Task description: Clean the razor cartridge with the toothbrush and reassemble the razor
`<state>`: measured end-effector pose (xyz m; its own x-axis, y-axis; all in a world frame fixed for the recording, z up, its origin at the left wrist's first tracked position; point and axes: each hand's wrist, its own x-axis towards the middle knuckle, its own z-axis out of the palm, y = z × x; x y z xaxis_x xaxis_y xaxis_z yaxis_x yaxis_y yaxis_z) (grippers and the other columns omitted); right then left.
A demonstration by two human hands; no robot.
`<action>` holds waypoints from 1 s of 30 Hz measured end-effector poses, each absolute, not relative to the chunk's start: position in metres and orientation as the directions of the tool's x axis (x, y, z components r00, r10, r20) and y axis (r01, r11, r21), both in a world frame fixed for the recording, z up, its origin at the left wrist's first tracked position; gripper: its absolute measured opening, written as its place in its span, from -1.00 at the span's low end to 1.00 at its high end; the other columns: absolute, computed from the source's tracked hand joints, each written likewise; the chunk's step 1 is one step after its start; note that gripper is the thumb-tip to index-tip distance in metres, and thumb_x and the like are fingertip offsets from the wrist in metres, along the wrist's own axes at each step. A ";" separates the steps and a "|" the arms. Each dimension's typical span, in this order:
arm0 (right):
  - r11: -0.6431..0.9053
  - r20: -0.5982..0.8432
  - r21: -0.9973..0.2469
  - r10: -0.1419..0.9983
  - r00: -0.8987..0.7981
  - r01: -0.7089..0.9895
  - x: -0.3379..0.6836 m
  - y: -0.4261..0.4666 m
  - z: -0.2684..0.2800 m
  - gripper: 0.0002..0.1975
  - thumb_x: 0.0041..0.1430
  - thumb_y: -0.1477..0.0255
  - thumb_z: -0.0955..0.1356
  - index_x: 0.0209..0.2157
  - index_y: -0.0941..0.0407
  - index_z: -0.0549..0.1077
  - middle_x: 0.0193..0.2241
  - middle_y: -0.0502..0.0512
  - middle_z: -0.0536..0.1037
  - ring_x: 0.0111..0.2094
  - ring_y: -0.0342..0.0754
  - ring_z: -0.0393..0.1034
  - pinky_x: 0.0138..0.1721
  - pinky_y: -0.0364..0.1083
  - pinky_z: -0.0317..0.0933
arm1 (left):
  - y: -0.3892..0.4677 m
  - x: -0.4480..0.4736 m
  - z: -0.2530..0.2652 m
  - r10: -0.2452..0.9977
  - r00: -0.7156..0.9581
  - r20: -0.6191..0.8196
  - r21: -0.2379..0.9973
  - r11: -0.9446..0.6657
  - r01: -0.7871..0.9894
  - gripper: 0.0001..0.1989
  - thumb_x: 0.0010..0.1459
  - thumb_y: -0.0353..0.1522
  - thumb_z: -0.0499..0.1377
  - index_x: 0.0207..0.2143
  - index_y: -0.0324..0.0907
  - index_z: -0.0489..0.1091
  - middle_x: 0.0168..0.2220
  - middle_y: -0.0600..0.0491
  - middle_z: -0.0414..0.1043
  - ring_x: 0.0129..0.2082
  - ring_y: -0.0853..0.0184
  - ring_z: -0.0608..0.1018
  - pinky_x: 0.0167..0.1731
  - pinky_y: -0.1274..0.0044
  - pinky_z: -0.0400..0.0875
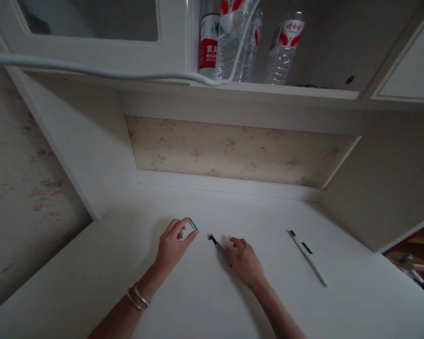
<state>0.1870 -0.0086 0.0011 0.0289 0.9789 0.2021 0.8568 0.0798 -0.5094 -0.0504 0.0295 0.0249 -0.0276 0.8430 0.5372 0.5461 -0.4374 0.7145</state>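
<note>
Well, one green-edged piece [193, 224] (left hand [171, 241])

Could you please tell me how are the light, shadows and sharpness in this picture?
Head view: dim light, soft shadows beside the left hand and right hand on the white desk; head view: large lettering on the red-labelled bottle is readable, but details of the slim tool look soft.

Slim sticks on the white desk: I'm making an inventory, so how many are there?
2: a slim silver-and-black stick beside the right hand, and a slim white stick with a dark end farther right. No third shows.
</note>
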 end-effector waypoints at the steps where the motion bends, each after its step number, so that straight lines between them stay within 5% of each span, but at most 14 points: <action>1: 0.079 0.198 -0.465 0.980 0.016 0.882 0.176 -0.006 0.000 -0.65 0.22 0.27 0.23 -0.05 0.14 0.42 -0.16 0.21 0.50 -0.15 0.08 0.38 -0.14 -0.05 0.20 | 0.026 -0.045 0.024 0.851 -0.059 0.522 0.756 -0.429 0.494 -0.63 0.02 -0.19 0.24 -0.10 -0.06 0.40 -0.41 0.09 0.28 -0.53 0.40 0.28 -0.41 0.55 0.29; 7: 0.092 0.211 -0.367 0.977 -0.013 0.926 0.142 0.005 -0.010 -0.78 0.21 0.45 0.22 -0.19 0.12 0.47 -0.25 0.18 0.49 -0.23 0.07 0.38 -0.23 -0.06 0.19 | 0.018 -0.020 0.023 0.916 -0.136 0.377 0.918 -0.350 0.187 -0.65 -0.09 -0.23 0.33 -0.18 -0.04 0.47 -0.48 0.14 0.23 -0.54 0.43 0.25 -0.49 0.58 0.18; 12: 0.103 0.262 -0.472 0.965 0.028 0.876 0.144 0.006 -0.016 -0.74 0.29 0.48 0.13 -0.11 0.16 0.37 -0.21 0.21 0.47 -0.18 0.05 0.37 -0.19 -0.07 0.17 | 0.016 -0.005 0.022 1.000 -0.023 0.006 0.950 -0.013 -0.312 -0.62 -0.01 -0.19 0.28 -0.13 -0.13 0.42 -0.55 0.21 0.16 -0.61 0.51 0.18 -0.61 0.61 0.06; 16: 0.107 0.238 -0.855 0.951 0.200 0.508 0.149 0.005 -0.017 -0.75 0.29 0.26 0.18 -0.14 0.13 0.29 -0.31 0.11 0.48 -0.34 0.00 0.38 -0.34 -0.10 0.18 | 0.013 -0.006 0.021 0.962 0.247 -0.119 0.707 0.257 -0.659 -0.70 0.06 -0.21 0.25 -0.22 -0.21 0.43 -0.50 0.19 0.17 -0.61 0.57 0.16 -0.61 0.65 0.05; 19: 0.099 0.148 -0.976 0.955 0.257 0.195 0.147 0.005 -0.013 -0.70 0.18 0.18 0.29 -0.18 0.09 0.28 -0.41 -0.02 0.40 -0.51 -0.11 0.28 -0.50 -0.16 0.13 | 0.011 -0.011 0.020 0.924 0.365 -0.116 0.538 0.367 -0.759 -0.72 0.08 -0.22 0.23 -0.22 -0.23 0.44 -0.45 0.17 0.18 -0.58 0.58 0.19 -0.57 0.66 0.11; 23: 0.035 0.011 -0.990 0.986 0.169 -0.139 0.136 -0.002 -0.006 -0.52 0.08 0.15 0.37 -0.03 0.06 0.24 -0.45 -0.10 0.32 -0.63 -0.22 0.13 -0.67 -0.23 -0.01 | 0.010 -0.015 0.019 0.910 0.403 -0.099 0.469 0.400 -0.788 -0.70 0.11 -0.19 0.20 -0.21 -0.22 0.44 -0.44 0.16 0.19 -0.56 0.57 0.22 -0.53 0.64 0.16; 27: -0.087 -0.107 -0.954 0.993 0.054 -0.287 0.129 -0.011 0.004 -0.60 0.05 0.13 0.40 -0.20 0.13 0.37 -0.70 -0.23 0.06 -0.71 -0.26 -0.10 -0.70 -0.26 -0.20 | 0.010 -0.012 0.015 0.903 0.416 -0.110 0.463 0.417 -0.782 -0.70 0.12 -0.17 0.18 -0.20 -0.20 0.44 -0.43 0.14 0.22 -0.56 0.56 0.23 -0.51 0.62 0.19; 30: -0.105 -0.127 -0.913 0.991 0.029 -0.395 0.127 -0.016 0.011 -0.62 0.09 0.09 0.37 -0.27 0.14 0.40 -0.65 -0.15 0.17 -0.68 -0.26 -0.07 -0.68 -0.25 -0.20 | 0.010 -0.010 0.010 0.893 0.434 -0.114 0.447 0.437 -0.781 -0.71 0.14 -0.20 0.18 -0.19 -0.21 0.43 -0.43 0.13 0.22 -0.55 0.54 0.25 -0.50 0.60 0.19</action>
<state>0.1265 -0.0160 0.0111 0.0289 0.9915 -0.1269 -0.3953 -0.1053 -0.9125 -0.0096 0.0096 0.0101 0.4344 0.8934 -0.1142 -0.7805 0.4367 0.4473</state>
